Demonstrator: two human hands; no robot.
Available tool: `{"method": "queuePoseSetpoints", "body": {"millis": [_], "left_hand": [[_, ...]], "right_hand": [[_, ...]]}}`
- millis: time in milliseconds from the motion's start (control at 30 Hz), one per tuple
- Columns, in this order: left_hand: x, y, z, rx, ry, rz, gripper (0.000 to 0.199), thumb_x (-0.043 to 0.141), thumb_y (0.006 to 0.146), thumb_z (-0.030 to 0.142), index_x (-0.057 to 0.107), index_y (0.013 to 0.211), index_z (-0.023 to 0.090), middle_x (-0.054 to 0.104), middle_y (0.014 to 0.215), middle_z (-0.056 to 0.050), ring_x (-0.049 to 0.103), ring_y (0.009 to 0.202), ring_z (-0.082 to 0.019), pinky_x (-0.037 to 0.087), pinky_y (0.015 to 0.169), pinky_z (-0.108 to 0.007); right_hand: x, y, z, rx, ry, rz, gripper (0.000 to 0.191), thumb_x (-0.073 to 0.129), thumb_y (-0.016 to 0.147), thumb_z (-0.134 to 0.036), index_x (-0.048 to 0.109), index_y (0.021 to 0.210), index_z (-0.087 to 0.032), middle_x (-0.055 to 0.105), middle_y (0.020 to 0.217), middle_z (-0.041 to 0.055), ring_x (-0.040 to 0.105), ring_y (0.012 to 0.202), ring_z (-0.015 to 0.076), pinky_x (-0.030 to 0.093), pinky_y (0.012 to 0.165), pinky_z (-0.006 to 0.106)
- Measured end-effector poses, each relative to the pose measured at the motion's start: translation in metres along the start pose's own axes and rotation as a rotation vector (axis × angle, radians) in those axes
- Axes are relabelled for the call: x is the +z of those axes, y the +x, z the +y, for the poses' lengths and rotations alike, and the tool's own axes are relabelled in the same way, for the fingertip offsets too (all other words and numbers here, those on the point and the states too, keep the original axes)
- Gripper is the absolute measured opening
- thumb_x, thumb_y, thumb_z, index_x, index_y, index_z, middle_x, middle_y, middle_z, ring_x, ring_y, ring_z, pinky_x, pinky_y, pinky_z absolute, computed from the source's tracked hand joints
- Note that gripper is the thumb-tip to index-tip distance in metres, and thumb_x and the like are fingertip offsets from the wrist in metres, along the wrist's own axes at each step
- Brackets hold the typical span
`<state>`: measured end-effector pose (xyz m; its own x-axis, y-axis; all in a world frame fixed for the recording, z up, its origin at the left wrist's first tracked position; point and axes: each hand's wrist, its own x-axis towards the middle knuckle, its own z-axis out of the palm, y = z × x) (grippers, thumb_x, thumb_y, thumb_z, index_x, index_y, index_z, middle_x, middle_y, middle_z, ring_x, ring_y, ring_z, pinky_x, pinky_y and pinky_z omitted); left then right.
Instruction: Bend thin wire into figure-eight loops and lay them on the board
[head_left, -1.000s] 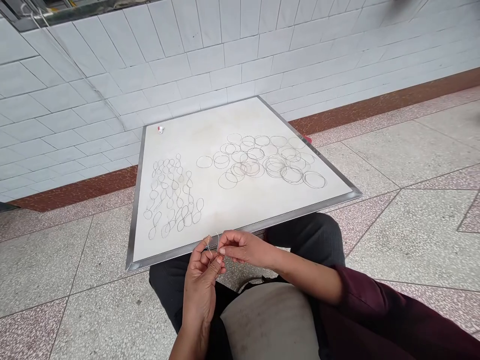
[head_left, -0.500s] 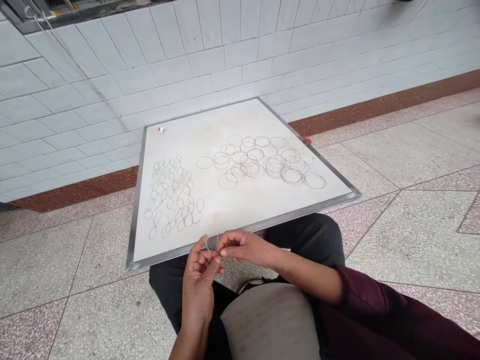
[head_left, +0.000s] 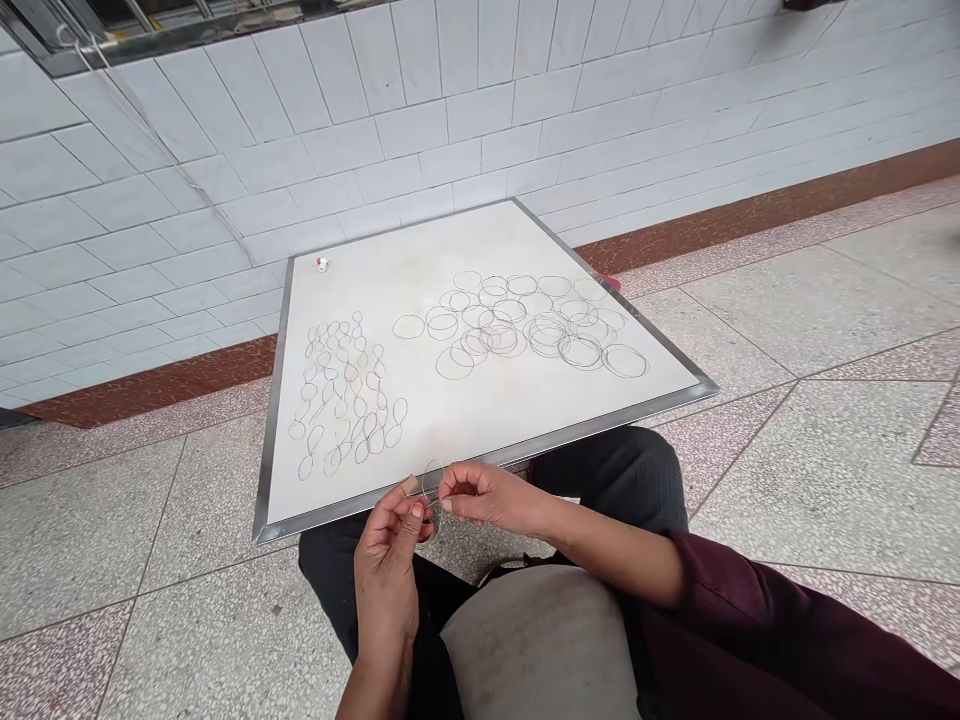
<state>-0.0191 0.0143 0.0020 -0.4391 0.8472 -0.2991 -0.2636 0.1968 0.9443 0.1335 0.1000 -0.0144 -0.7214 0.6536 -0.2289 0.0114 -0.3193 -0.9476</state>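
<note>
Over the table's near edge, both my hands pinch one thin wire loop (head_left: 433, 463), bent into a figure-eight with one ring above the fingers and one below. My left hand (head_left: 390, 560) is closed on its left side, thumb against the fingers, with a tan wrap on one fingertip. My right hand (head_left: 487, 497) grips its right side between thumb and forefinger. On the white table (head_left: 450, 420), several twisted figure-eight wire loops (head_left: 367, 435) lie in rows at the left. Several larger round wire rings (head_left: 581, 352) overlap each other toward the right.
A small white and red object (head_left: 322, 264) sits near the table's far left corner. Metal trim (head_left: 487, 457) borders the tabletop. Beyond it stands a white tiled wall (head_left: 420, 130) with a hanging cord (head_left: 196, 187). My knees are under the near edge.
My left hand has shifted slightly left and its thumb has moved up. The lower ring of the wire now shows more clearly below the fingers. The loops on the table have not moved.
</note>
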Motion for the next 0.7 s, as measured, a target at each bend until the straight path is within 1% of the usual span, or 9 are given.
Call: {"method": "queuePoseSetpoints", "body": {"millis": [67, 167, 300, 433, 567, 700], "left_hand": [[0.001, 0.0, 0.001, -0.006, -0.022, -0.013, 0.049, 0.084, 0.068, 0.036, 0.071, 0.112, 0.019, 0.07, 0.087, -0.003, 0.063, 0.08, -0.016, 0.052, 0.074, -0.029], [0.003, -0.001, 0.0, -0.017, -0.05, -0.037, 0.052, 0.086, 0.064, 0.03, 0.071, 0.113, 0.018, 0.07, 0.085, -0.002, 0.06, 0.073, -0.013, 0.051, 0.072, -0.028], [0.005, -0.001, -0.001, -0.041, -0.121, -0.012, 0.053, 0.087, 0.062, 0.026, 0.07, 0.111, 0.02, 0.069, 0.081, 0.0, 0.06, 0.07, -0.011, 0.05, 0.071, -0.027], [0.006, -0.002, -0.001, -0.056, -0.188, -0.029, 0.052, 0.086, 0.062, 0.024, 0.07, 0.111, 0.02, 0.069, 0.08, 0.001, 0.062, 0.071, -0.011, 0.05, 0.073, -0.026], [0.006, -0.005, 0.0, -0.032, -0.153, -0.03, 0.054, 0.085, 0.064, 0.025, 0.067, 0.115, 0.019, 0.071, 0.081, -0.001, 0.063, 0.072, -0.013, 0.05, 0.073, -0.028], [0.008, -0.007, -0.002, 0.006, -0.129, -0.008, 0.053, 0.084, 0.066, 0.028, 0.066, 0.115, 0.019, 0.069, 0.076, 0.001, 0.06, 0.065, -0.011, 0.05, 0.069, -0.027]], "right_hand": [[-0.001, 0.0, 0.0, 0.012, -0.011, -0.001, 0.023, 0.069, 0.083, -0.04, 0.06, 0.087, -0.019, 0.061, 0.072, -0.0025, 0.058, 0.065, 0.0112, 0.039, 0.055, 0.022], [-0.001, -0.001, 0.002, 0.013, -0.003, 0.012, 0.026, 0.069, 0.082, -0.042, 0.06, 0.087, -0.019, 0.062, 0.072, -0.0021, 0.059, 0.066, 0.0116, 0.04, 0.055, 0.022], [0.005, -0.003, 0.004, -0.005, 0.018, 0.001, 0.03, 0.068, 0.084, -0.046, 0.057, 0.088, -0.018, 0.061, 0.072, -0.0019, 0.059, 0.064, 0.0109, 0.042, 0.052, 0.02], [0.013, -0.004, 0.007, -0.02, 0.052, -0.007, 0.034, 0.065, 0.085, -0.05, 0.054, 0.089, -0.018, 0.062, 0.075, -0.0014, 0.058, 0.061, 0.0096, 0.044, 0.051, 0.02], [0.017, -0.005, 0.009, -0.018, 0.067, 0.002, 0.037, 0.066, 0.084, -0.053, 0.053, 0.089, -0.019, 0.063, 0.074, -0.0019, 0.058, 0.059, 0.009, 0.044, 0.05, 0.02], [0.018, -0.004, 0.012, -0.027, 0.058, 0.011, 0.039, 0.067, 0.082, -0.054, 0.053, 0.088, -0.018, 0.064, 0.073, -0.0022, 0.058, 0.056, 0.0084, 0.042, 0.05, 0.02]]}}
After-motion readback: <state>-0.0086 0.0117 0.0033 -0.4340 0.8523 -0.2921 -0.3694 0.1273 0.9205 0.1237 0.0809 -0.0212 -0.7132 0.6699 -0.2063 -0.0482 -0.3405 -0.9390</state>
